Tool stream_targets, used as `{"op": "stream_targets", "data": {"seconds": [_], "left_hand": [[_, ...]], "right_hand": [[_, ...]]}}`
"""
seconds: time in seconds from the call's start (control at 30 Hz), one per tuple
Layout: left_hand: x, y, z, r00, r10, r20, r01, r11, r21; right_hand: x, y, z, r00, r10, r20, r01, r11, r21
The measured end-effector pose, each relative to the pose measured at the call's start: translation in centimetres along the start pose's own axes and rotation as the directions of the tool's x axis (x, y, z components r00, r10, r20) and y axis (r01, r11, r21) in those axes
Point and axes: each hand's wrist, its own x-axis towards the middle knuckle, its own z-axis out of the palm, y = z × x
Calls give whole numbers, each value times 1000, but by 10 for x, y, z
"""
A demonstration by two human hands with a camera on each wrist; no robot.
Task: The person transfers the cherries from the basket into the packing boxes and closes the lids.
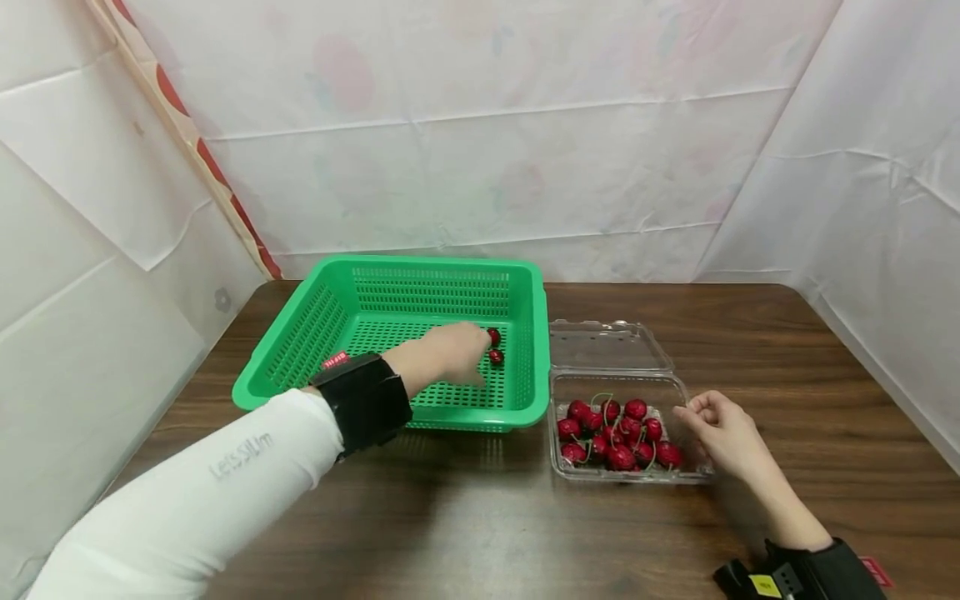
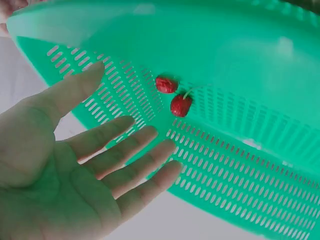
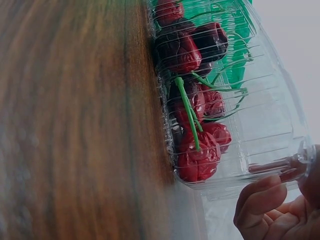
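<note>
In the head view my left hand [image 1: 453, 352] reaches into a green plastic basket [image 1: 542, 333]. Two red cherries, one [image 1: 493, 337] just behind the other [image 1: 497, 357], lie by its fingertips at the basket's right end. The left wrist view shows the fingers spread and the palm [image 2: 60, 185] bare, apart from both cherries [image 2: 180, 105]. My right hand [image 1: 723, 433] pinches the right rim of a clear plastic clamshell box [image 1: 637, 477] between thumb and fingers. Several cherries [image 1: 619, 457] with green stems fill the box's floor, seen from the side in the right wrist view.
The box's hinged lid [image 1: 603, 346] lies folded back behind it on the brown wooden table [image 1: 480, 533]. Basket and box stand side by side, almost touching. White sheeting [image 1: 480, 167] hangs around the back and sides of the table.
</note>
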Motion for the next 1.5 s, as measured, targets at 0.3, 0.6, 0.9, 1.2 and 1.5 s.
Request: {"op": "stream_targets", "data": {"seconds": [0.3, 0.6, 0.9, 1.2, 1.5], "left_hand": [[10, -1, -17, 976, 217, -17, -214, 973, 91], [34, -8, -24, 968, 248, 30, -249, 957, 149], [49, -20, -23, 981, 183, 62, -190, 970, 154], [63, -28, -11, 993, 73, 94, -78, 995, 54], [70, -33, -1, 995, 0, 99, 1, 1000, -16]], "right_hand": [[-1, -1, 1, 1000, 1, -6, -1, 1000, 8], [-4, -1, 2, 1000, 5, -8, -5, 1000, 10], [-6, -3, 3, 1000, 2, -13, -2, 1000, 13], [-6, -4, 3, 1000, 4, -22, -4, 1000, 26], [-7, -4, 2, 1000, 7, -19, -7, 1000, 30]]}}
